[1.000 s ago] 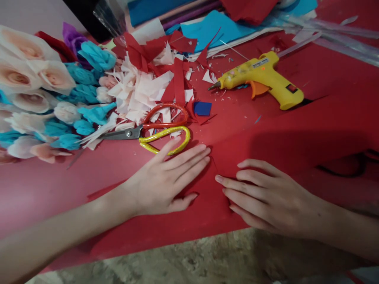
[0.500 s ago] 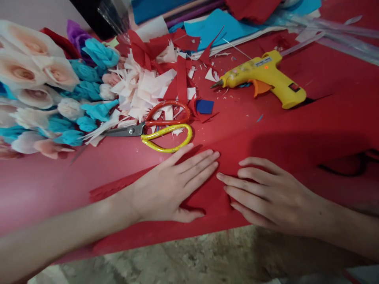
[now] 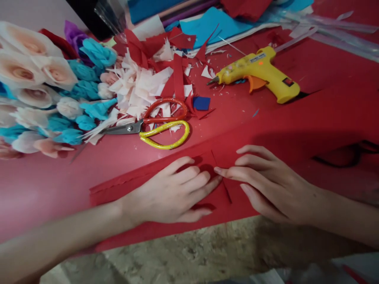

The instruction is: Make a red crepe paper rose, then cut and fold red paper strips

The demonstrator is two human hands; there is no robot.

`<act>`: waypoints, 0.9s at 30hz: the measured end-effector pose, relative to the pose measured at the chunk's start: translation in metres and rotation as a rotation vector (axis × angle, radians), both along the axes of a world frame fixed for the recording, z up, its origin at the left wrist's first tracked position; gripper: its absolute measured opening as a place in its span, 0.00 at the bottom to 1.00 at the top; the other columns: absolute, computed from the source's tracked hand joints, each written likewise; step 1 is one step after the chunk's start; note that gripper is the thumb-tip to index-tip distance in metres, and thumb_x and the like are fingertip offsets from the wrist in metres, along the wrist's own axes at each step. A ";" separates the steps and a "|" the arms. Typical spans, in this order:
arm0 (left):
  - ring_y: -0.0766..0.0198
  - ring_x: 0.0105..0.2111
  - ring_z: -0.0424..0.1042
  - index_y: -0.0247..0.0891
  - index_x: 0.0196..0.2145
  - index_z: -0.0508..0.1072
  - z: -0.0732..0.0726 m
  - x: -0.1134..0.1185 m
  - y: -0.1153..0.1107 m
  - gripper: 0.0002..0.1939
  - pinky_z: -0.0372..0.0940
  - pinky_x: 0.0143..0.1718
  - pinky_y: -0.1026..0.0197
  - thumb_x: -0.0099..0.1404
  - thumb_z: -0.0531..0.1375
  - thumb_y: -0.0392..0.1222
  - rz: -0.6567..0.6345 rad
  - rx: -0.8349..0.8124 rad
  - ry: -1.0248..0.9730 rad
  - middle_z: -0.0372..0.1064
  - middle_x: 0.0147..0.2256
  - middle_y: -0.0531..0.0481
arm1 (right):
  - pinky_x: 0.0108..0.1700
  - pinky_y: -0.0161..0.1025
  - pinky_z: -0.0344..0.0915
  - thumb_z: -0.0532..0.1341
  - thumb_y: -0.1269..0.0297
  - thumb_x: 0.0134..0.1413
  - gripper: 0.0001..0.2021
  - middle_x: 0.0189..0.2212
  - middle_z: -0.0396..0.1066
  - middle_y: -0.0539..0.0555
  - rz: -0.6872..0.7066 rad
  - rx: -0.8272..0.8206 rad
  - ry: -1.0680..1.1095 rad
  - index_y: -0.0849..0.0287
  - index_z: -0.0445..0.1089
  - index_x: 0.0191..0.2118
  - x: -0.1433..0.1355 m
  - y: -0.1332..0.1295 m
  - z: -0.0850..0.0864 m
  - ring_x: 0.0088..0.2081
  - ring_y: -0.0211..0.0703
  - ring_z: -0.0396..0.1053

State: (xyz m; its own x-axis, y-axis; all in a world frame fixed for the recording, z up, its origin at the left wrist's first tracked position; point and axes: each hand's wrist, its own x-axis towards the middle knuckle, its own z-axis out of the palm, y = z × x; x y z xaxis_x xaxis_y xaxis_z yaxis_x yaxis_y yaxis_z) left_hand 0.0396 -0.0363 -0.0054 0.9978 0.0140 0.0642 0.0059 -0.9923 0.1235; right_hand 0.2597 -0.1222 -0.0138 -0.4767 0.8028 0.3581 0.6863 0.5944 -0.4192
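A sheet of red crepe paper [image 3: 127,180] lies along the near side of the red table, its rough edge showing at the left. My left hand [image 3: 177,189] rests palm down on it, fingers bent but apart, gripping nothing that I can see. From the right, my right hand [image 3: 269,181] reaches over the paper with its fingers spread. Its index fingertip touches the paper near a short dark edge or crease, close to the left fingertips. Just beyond my left hand are scissors [image 3: 166,134] with one red and one yellow handle.
A yellow glue gun [image 3: 260,73] lies at the back right. Paper scraps [image 3: 148,86] are heaped beyond the scissors. Paper flowers [image 3: 38,71] crowd the left side. Blue paper [image 3: 213,29] and clear plastic [image 3: 334,31] lie at the back. The table's near edge borders a mottled floor.
My left fingers have gone from lying flat to bent. My right hand has raised its fingers a little and changed their spread. A dark edge in the paper now shows between the hands.
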 end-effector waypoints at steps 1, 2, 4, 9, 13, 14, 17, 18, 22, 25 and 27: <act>0.61 0.39 0.66 0.34 0.55 0.64 0.000 0.001 -0.001 0.24 0.54 0.51 0.54 0.68 0.47 0.51 -0.017 -0.013 0.013 0.70 0.39 0.48 | 0.48 0.45 0.63 0.47 0.75 0.56 0.13 0.28 0.68 0.54 0.009 -0.010 0.002 0.64 0.64 0.44 0.000 0.000 0.000 0.35 0.40 0.63; 0.61 0.39 0.66 0.37 0.54 0.65 0.000 0.001 -0.002 0.23 0.54 0.51 0.54 0.68 0.48 0.52 -0.044 -0.032 0.019 0.70 0.40 0.49 | 0.47 0.45 0.63 0.47 0.75 0.56 0.13 0.28 0.68 0.54 0.016 -0.022 0.002 0.64 0.64 0.44 0.001 0.000 0.000 0.35 0.40 0.63; 0.63 0.38 0.65 0.43 0.53 0.66 0.001 0.001 -0.006 0.20 0.54 0.49 0.56 0.67 0.49 0.52 -0.111 -0.070 0.026 0.69 0.40 0.52 | 0.47 0.45 0.63 0.46 0.74 0.57 0.14 0.30 0.69 0.54 0.024 -0.041 -0.002 0.64 0.63 0.46 0.002 -0.001 -0.001 0.35 0.40 0.63; 0.61 0.38 0.65 0.36 0.56 0.63 0.004 0.000 -0.014 0.27 0.52 0.50 0.56 0.67 0.48 0.55 -0.038 -0.088 0.048 0.70 0.38 0.48 | 0.48 0.45 0.62 0.47 0.74 0.56 0.15 0.32 0.69 0.54 0.032 -0.045 0.004 0.64 0.63 0.48 0.003 -0.001 -0.002 0.37 0.40 0.63; 0.63 0.36 0.65 0.41 0.55 0.64 0.004 -0.001 -0.018 0.24 0.53 0.49 0.57 0.68 0.46 0.55 -0.143 -0.144 0.056 0.70 0.37 0.51 | 0.49 0.45 0.62 0.47 0.75 0.56 0.16 0.30 0.68 0.54 0.020 -0.047 0.002 0.65 0.62 0.49 0.002 -0.001 -0.003 0.35 0.40 0.62; 0.64 0.35 0.65 0.42 0.54 0.65 0.006 -0.001 -0.018 0.23 0.53 0.49 0.58 0.69 0.45 0.54 -0.172 -0.173 0.043 0.70 0.36 0.53 | 0.49 0.45 0.61 0.47 0.75 0.56 0.16 0.30 0.68 0.54 0.018 -0.043 0.002 0.65 0.62 0.49 0.002 -0.001 -0.003 0.35 0.40 0.62; 0.64 0.34 0.65 0.38 0.49 0.68 0.011 0.000 -0.009 0.18 0.56 0.47 0.57 0.70 0.45 0.45 -0.122 -0.207 -0.034 0.70 0.35 0.51 | 0.48 0.45 0.62 0.48 0.74 0.57 0.14 0.30 0.68 0.55 0.029 -0.030 0.011 0.66 0.63 0.47 0.001 0.000 -0.004 0.35 0.40 0.61; 0.63 0.36 0.66 0.36 0.48 0.68 0.013 0.000 -0.004 0.16 0.58 0.46 0.57 0.69 0.46 0.40 -0.074 -0.193 -0.054 0.71 0.36 0.50 | 0.48 0.45 0.62 0.48 0.75 0.56 0.13 0.30 0.68 0.55 0.032 -0.025 0.022 0.66 0.63 0.46 0.002 0.000 -0.004 0.35 0.40 0.61; 0.59 0.43 0.65 0.32 0.48 0.66 0.016 0.003 0.022 0.16 0.61 0.47 0.55 0.65 0.48 0.28 0.017 -0.155 -0.080 0.69 0.43 0.43 | 0.46 0.44 0.63 0.48 0.76 0.57 0.11 0.31 0.67 0.55 -0.022 -0.091 0.107 0.64 0.64 0.43 0.001 0.000 -0.005 0.37 0.40 0.61; 0.59 0.49 0.63 0.32 0.51 0.64 0.017 0.013 0.038 0.16 0.60 0.50 0.56 0.65 0.50 0.30 -0.014 -0.244 -0.012 0.65 0.49 0.41 | 0.43 0.41 0.64 0.49 0.74 0.58 0.10 0.33 0.66 0.55 -0.075 -0.184 0.164 0.62 0.65 0.42 -0.001 -0.002 -0.003 0.39 0.40 0.61; 0.60 0.48 0.63 0.34 0.51 0.64 0.019 0.023 0.046 0.16 0.59 0.50 0.58 0.65 0.53 0.34 -0.035 -0.302 0.065 0.65 0.49 0.44 | 0.42 0.39 0.64 0.50 0.74 0.58 0.10 0.34 0.65 0.55 -0.076 -0.218 0.184 0.62 0.65 0.43 -0.003 -0.002 0.000 0.39 0.39 0.62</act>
State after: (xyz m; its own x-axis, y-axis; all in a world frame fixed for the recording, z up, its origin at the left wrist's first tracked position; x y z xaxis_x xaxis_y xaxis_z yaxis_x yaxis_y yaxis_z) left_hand 0.0630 0.0098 0.0132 0.9999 -0.0121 -0.0014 -0.0105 -0.9105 0.4133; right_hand 0.2569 -0.1246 -0.0138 -0.3550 0.9012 0.2484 0.6262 0.4266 -0.6526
